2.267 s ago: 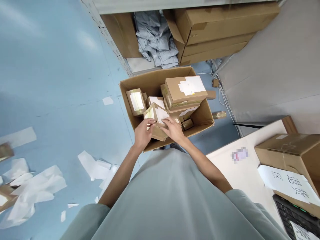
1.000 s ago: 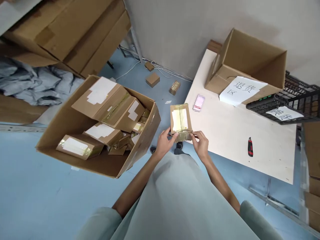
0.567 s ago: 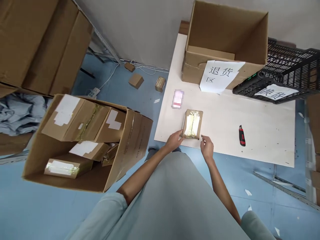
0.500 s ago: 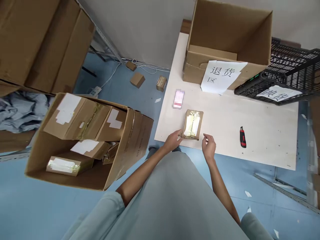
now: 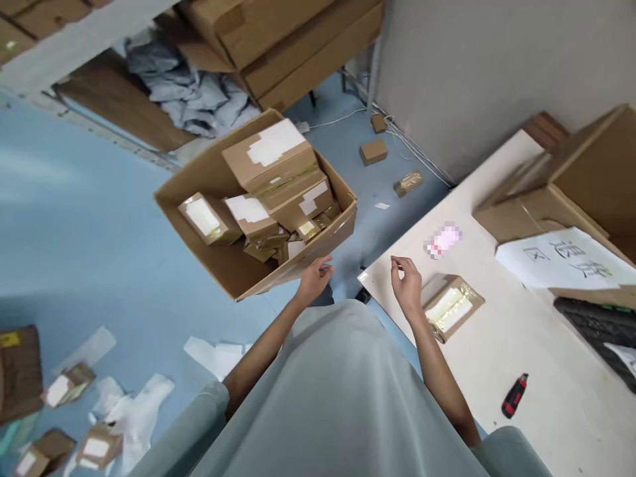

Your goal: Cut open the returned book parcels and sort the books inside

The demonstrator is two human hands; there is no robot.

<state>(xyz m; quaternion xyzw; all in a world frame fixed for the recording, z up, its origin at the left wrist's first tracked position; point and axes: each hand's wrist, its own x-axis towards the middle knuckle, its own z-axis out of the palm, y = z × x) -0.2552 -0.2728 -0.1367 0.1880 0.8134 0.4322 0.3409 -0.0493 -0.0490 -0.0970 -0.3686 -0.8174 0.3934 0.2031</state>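
My left hand [image 5: 314,281] hangs beside the near wall of a large open carton [image 5: 256,288], its fingers loosely bent and apart with nothing in them. Whether it touches the carton I cannot tell. Inside lie several taped cardboard boxes with white labels, among them a long box [image 5: 243,162] on top. Over the left corner of the white table [image 5: 497,358] is my right hand [image 5: 407,288], empty, fingers half curled and apart. Just right of it a taped parcel [image 5: 462,308] with a pale label lies flat. A red and black utility knife [image 5: 515,396] rests farther right.
A carton with a handwritten paper sign [image 5: 566,258] stands on the table, with a black crate [image 5: 596,324] by it. Small boxes [image 5: 373,152] lie on the floor by the wall. More boxes [image 5: 99,444] and paper scraps litter the floor at lower left.
My view has swung left towards the large carton. My left hand has let go of the parcel, which stays on the table. Both hands have moved away from it to the left.
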